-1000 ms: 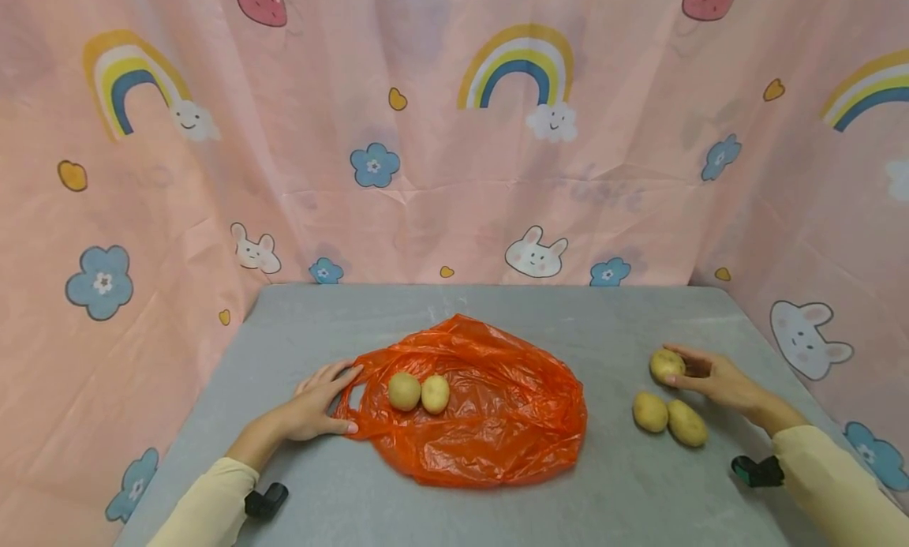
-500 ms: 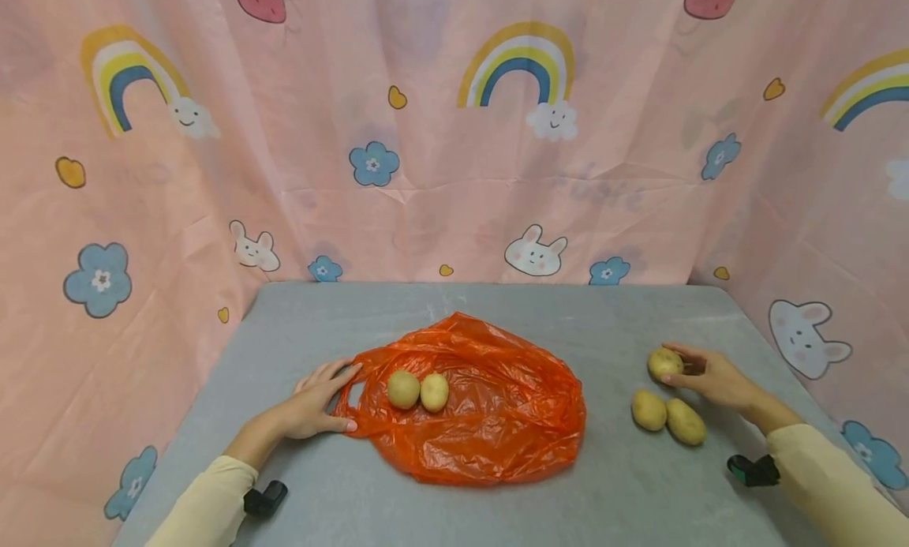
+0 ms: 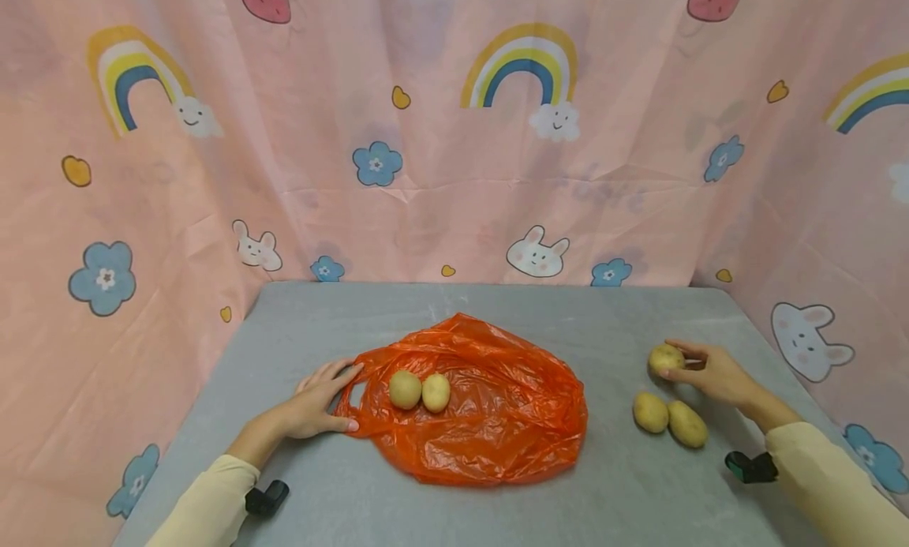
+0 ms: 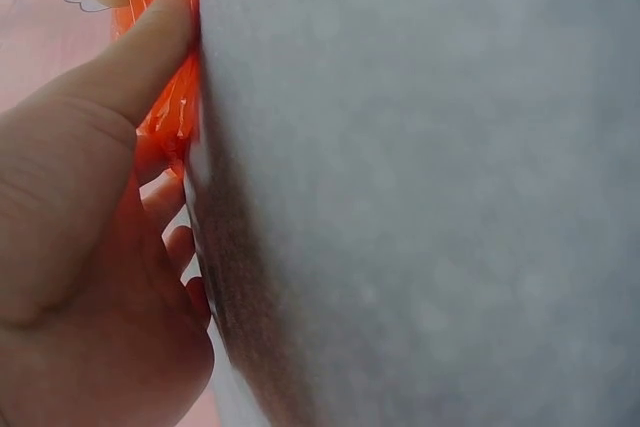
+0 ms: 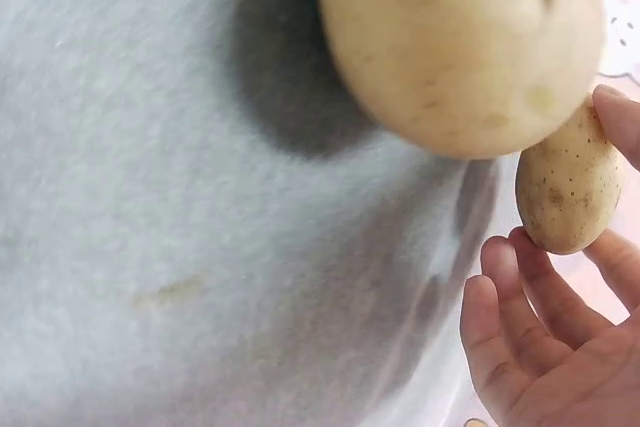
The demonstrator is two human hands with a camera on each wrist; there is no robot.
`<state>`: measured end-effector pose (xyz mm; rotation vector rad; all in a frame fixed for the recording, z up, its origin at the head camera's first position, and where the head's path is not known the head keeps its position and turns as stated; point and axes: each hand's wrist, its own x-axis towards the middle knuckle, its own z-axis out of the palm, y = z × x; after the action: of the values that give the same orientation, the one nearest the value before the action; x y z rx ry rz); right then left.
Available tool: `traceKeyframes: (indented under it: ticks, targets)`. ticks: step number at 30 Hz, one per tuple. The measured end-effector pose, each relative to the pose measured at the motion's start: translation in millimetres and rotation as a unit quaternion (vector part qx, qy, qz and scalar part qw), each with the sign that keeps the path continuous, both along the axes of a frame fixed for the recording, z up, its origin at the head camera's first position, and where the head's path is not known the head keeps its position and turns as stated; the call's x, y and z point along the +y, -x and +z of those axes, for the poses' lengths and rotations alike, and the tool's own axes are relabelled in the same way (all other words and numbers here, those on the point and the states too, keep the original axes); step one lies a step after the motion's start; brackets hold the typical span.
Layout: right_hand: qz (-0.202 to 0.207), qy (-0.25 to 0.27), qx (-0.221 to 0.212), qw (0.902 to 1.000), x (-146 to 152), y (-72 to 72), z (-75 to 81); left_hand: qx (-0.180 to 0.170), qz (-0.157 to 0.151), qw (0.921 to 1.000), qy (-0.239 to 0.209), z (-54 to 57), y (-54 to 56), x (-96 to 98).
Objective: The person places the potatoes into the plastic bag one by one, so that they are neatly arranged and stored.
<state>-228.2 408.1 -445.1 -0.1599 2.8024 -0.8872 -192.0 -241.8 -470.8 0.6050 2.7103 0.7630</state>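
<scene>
— What is pinched by the right hand [image 3: 720, 377]?
— A potato [image 3: 664, 359], toward the table's [image 3: 611, 492] right edge.
— And touched by the spread left hand [image 3: 311, 407]?
— The bag [image 3: 497, 432], toward the left edge.

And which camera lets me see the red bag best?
The head view, because it shows nearly all of the red bag lying on the grey table; the left hand covers just a little. The left wrist view shows only a strip of it, partly behind the thumb. The right wrist view doesn't show it.
</scene>
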Motion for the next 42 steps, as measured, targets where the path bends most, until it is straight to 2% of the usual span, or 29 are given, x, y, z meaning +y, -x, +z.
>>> traceKeyframes:
  ticks: [9, 18, 26, 31, 42]
  targets:
    - [-0.001, 0.016, 0.007, 0.9998, -9.2, -3.6, 15.6, -0.006, 0.003, 1.0000, 0.001, 0.8, 0.1, 0.4]
    - [0.019, 0.044, 0.028, 0.9985, -29.3, -6.3, 30.4, -0.008, 0.007, 0.9999, -0.001, 1.7, -2.2, -1.9]
    - [0.038, 0.053, 0.053, 0.9965, -48.3, -10.0, 40.7, -0.001, 0.003, 1.0000, 0.001, 0.2, 0.6, -4.1]
    - [0.059, 0.075, 0.070, 0.9930, -59.3, -11.0, 42.4, -0.003, 0.001, 1.0000, 0.002, -0.3, 1.6, -3.2]
    - [0.078, 0.101, 0.066, 0.9896, -84.4, -17.1, 41.1, -0.003, 0.001, 1.0000, -0.001, 1.4, 0.8, 0.9]
